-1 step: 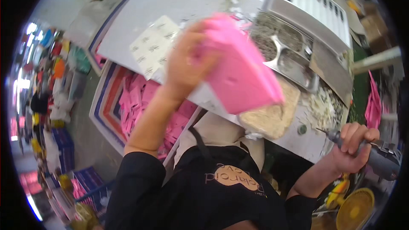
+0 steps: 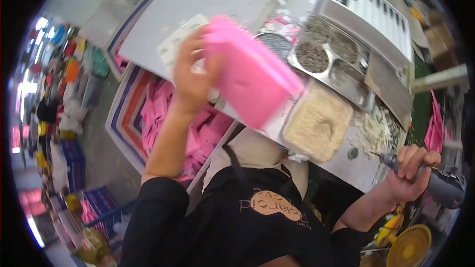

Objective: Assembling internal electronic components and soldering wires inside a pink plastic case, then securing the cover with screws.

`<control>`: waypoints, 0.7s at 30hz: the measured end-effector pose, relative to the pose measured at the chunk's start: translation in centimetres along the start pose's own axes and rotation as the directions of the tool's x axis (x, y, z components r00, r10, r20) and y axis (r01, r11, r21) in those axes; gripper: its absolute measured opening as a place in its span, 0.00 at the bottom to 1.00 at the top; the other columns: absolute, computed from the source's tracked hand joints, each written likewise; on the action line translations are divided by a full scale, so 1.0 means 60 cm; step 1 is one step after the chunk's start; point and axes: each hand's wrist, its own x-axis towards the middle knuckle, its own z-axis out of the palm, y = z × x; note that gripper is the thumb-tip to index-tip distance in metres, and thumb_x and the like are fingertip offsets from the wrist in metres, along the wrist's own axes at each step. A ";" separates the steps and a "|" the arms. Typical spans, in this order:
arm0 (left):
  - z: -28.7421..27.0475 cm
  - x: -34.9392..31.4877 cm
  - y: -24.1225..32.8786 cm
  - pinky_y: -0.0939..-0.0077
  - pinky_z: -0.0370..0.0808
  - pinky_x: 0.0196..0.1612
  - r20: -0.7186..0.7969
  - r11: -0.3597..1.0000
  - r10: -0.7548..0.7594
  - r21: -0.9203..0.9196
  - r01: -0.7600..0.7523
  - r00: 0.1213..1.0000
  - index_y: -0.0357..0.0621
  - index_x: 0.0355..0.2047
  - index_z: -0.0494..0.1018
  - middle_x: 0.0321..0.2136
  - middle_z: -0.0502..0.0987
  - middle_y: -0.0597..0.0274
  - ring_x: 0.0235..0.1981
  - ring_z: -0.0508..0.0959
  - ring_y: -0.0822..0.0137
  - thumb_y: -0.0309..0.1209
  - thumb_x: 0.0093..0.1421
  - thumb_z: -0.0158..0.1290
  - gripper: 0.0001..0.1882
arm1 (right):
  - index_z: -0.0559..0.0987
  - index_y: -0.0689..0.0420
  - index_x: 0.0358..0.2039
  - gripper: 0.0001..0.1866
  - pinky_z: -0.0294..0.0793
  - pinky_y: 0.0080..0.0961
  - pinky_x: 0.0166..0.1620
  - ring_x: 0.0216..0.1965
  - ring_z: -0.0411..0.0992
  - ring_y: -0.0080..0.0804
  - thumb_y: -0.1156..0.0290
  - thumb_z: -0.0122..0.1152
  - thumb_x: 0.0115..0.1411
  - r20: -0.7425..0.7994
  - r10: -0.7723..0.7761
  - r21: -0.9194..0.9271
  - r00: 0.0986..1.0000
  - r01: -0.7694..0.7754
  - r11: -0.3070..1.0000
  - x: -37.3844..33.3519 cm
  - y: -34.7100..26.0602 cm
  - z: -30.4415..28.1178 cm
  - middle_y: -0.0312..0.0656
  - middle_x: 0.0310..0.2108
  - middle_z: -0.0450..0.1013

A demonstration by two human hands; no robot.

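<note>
My left hand (image 2: 190, 79) grips a thick pink plastic case (image 2: 252, 71) by its far left end and holds it tilted above the table; motion blurs both, and the grip's underside is hidden. Over at the right, my right hand (image 2: 413, 170) is wrapped round a grey power screwdriver (image 2: 445, 188), its thin bit pointing left across the table's edge. Between the two hands lies a tan padded block (image 2: 319, 126) in clear wrap. A steel compartment tray (image 2: 329, 62) beyond it holds many small screw-like parts.
A striped carton (image 2: 121, 118) full of pink pieces (image 2: 200, 141) stands at the left. White strips (image 2: 378, 128) lie heaped near the tray. Farther off are a round dish (image 2: 274, 43), a patterned sheet (image 2: 180, 39) and a slotted white rack (image 2: 366, 22). A yellow fan (image 2: 410, 247) stands lower right.
My left hand has carried the pink case to the left, uncovering the round dish and more of the tan block. My right hand and the screwdriver have hardly moved.
</note>
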 end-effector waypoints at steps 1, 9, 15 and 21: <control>-0.066 -0.034 -0.030 0.72 0.76 0.49 -0.167 0.990 -0.127 0.037 0.135 0.978 0.38 0.52 0.72 0.54 0.75 0.52 0.50 0.78 0.64 0.25 0.65 0.59 0.17 | 0.69 0.59 0.47 0.12 0.64 0.23 0.29 0.20 0.59 0.18 0.69 0.55 0.67 -0.060 0.007 -0.014 0.998 -0.007 1.000 -0.005 0.005 -0.005 0.29 0.19 0.61; -0.611 -0.705 -0.339 0.55 0.78 0.48 -0.323 0.062 -0.617 0.889 0.453 0.718 0.37 0.48 0.79 0.39 0.82 0.49 0.41 0.80 0.53 0.36 0.67 0.50 0.17 | 0.73 0.64 0.58 0.27 0.73 0.20 0.42 0.34 0.75 0.21 0.73 0.69 0.59 -0.232 0.295 -0.416 0.927 -0.369 0.831 0.048 0.100 0.013 0.34 0.34 0.77; -0.456 -0.614 -0.339 0.52 0.77 0.49 -0.442 -0.037 -0.691 0.812 0.582 0.573 0.35 0.49 0.78 0.41 0.81 0.45 0.43 0.80 0.49 0.40 0.64 0.54 0.21 | 0.68 0.57 0.61 0.30 0.76 0.25 0.49 0.45 0.74 0.25 0.75 0.68 0.60 -0.271 0.145 -0.378 0.952 -0.244 0.893 0.058 0.116 0.000 0.38 0.49 0.74; -0.416 -0.527 -0.321 0.49 0.77 0.50 -0.461 0.012 -0.617 0.805 0.593 0.638 0.33 0.51 0.76 0.43 0.80 0.41 0.45 0.79 0.44 0.43 0.61 0.59 0.26 | 0.67 0.57 0.66 0.35 0.75 0.31 0.51 0.51 0.75 0.34 0.67 0.67 0.58 -0.249 0.115 -0.497 0.962 -0.229 0.837 -0.082 0.058 0.029 0.50 0.51 0.76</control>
